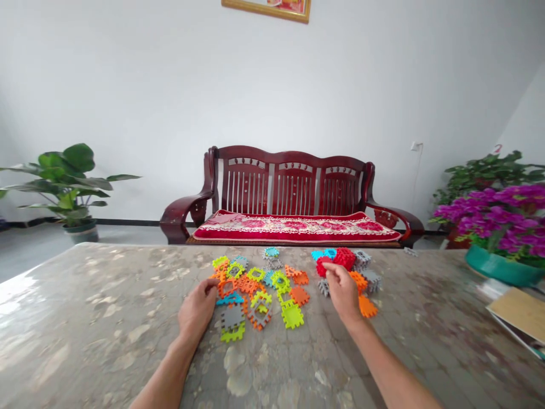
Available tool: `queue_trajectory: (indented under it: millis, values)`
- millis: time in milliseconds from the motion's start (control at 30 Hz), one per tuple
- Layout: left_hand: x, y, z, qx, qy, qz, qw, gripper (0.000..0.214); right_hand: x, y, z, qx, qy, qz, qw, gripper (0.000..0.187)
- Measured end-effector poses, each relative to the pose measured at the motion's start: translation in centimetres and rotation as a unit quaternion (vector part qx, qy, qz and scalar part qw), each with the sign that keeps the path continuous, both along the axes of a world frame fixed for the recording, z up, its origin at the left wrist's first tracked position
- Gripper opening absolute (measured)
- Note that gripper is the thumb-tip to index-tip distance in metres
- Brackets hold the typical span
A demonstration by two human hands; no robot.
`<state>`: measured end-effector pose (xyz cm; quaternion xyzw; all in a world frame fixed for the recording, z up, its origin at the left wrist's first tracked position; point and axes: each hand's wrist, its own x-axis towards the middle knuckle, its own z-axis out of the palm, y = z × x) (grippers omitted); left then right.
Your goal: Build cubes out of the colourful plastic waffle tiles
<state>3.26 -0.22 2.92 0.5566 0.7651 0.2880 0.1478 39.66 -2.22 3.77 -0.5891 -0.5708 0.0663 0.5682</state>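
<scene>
Interlocking foam-like puzzle pieces with notched edges lie in two groups on the table (140, 318). My left hand (198, 309) rests at the left edge of the mixed group, its fingers curled in beside an orange piece (227, 288); whatever they may hold is hidden. Close to it are a grey piece (232, 317) and a blue piece (230, 299). My right hand (343, 292) reaches to the other group, with thumb and index finger closed at the edge of a red puzzle piece (323, 266). Just behind that is a heap of red pieces (345, 258).
Green pieces (292, 314) and an orange square (300, 296) lie between my hands. Orange (367, 307) and grey pieces (372, 280) sit right of my right hand. A teal flower pot (502, 267) and a cardboard-coloured box (519, 312) stand at the right. Beyond the table is a wooden bench (293, 190).
</scene>
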Motion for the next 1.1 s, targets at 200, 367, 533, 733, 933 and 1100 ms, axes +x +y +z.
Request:
queue_trajectory:
  millis: [200, 367, 533, 733, 933, 1100]
  values:
    - [0.2, -0.2, 0.3, -0.003, -0.001, -0.013, 1.0, 0.033, -6.1, -0.7, -2.1, -0.095, -0.158, 0.032, 0.982, 0.038]
    - [0.5, -0.2, 0.5, -0.004, 0.0, -0.033, 0.999, 0.031, -7.2, -0.6, -2.6, -0.13, -0.236, 0.023, 0.963, 0.036]
    - [0.8, -0.1, 0.3, 0.01, -0.02, -0.091, 0.996, 0.027, -8.0, 0.3, -1.0, -0.152, -0.278, 0.045, 0.948, 0.034]
    - [0.8, 0.1, -0.2, 0.017, -0.036, -0.1, 0.994, 0.025, -11.1, 2.8, 0.0, -0.152, -0.348, 0.134, 0.915, 0.046]
    - [0.6, 0.4, -0.7, 0.02, -0.047, -0.099, 0.994, 0.025, -11.7, 3.3, -0.5, -0.166, -0.385, 0.138, 0.897, 0.039]
    - [0.8, 0.2, -0.4, 0.017, -0.032, -0.093, 0.995, 0.026, -12.1, 3.7, 0.0, -0.178, -0.377, 0.106, 0.903, 0.045]
